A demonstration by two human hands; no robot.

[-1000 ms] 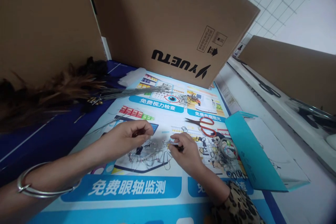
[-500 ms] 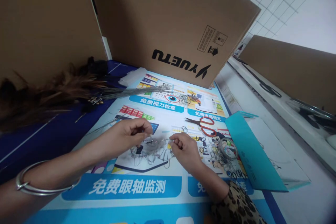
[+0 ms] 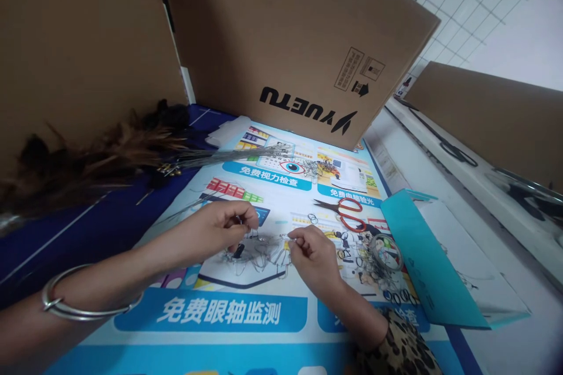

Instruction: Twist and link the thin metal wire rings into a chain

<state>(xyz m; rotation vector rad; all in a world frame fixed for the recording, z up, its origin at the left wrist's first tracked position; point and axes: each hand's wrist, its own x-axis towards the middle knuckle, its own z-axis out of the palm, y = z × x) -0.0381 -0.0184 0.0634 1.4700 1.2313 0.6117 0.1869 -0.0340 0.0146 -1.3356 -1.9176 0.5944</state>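
Observation:
My left hand (image 3: pixel 224 228) is pinched shut on one end of a thin metal wire piece (image 3: pixel 264 240), and my right hand (image 3: pixel 310 252) is pinched shut on its other end. Both hover over a small heap of bent wire hooks (image 3: pixel 257 258) lying on a printed blue and white poster (image 3: pixel 229 310). A silver bangle (image 3: pixel 79 299) sits on my left forearm, and a leopard-print sleeve (image 3: pixel 400 345) covers my right one.
Red-handled scissors (image 3: pixel 347 214) and a tape roll (image 3: pixel 385 249) lie right of my hands among small rings. A teal folder (image 3: pixel 422 269) lies further right. Brown feathers (image 3: pixel 101 155) with wire stems (image 3: pixel 229 155) lie at the left. Cardboard boxes (image 3: pixel 299 41) stand behind.
My hands have shifted slightly while staying pinched on the wire; the view has moved a little, so everything sits a bit lower and to the right.

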